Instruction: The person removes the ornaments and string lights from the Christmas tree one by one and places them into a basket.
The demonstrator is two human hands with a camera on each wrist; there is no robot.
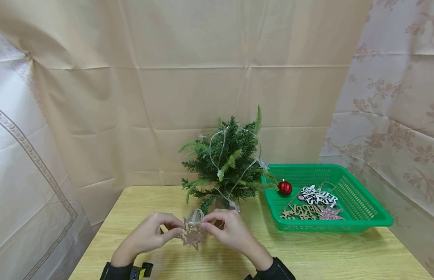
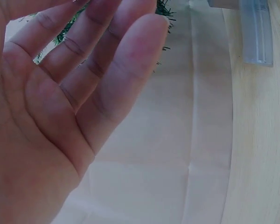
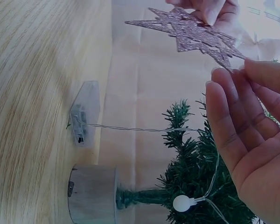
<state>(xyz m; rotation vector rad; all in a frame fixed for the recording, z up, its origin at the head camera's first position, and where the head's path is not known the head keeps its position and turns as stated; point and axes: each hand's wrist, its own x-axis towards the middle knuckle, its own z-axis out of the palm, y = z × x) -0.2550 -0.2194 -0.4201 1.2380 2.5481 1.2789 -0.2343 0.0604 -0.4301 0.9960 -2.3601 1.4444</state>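
Observation:
A pink glittery star ornament [image 1: 195, 236] is held up over the front of the wooden table, with a pale ribbon loop [image 1: 196, 214] at its top. My left hand [image 1: 150, 233] pinches the star's left side between thumb and fingers. On the other side, my right hand [image 1: 231, 229] pinches it at the top near the ribbon. In the right wrist view the star [image 3: 191, 32] spans both hands, a point of it between my right thumb and fingertips. The left wrist view shows my left palm [image 2: 56, 107], its fingertips cut off at the top.
Behind the hands stands a small artificial Christmas tree [image 1: 231, 159] with wire lights on it and a wooden base [image 3: 93, 193]. A clear battery box [image 3: 86, 114] sits near the base. To the right, a green basket [image 1: 364, 225] holds a red bauble [image 1: 285, 188] and several flat ornaments.

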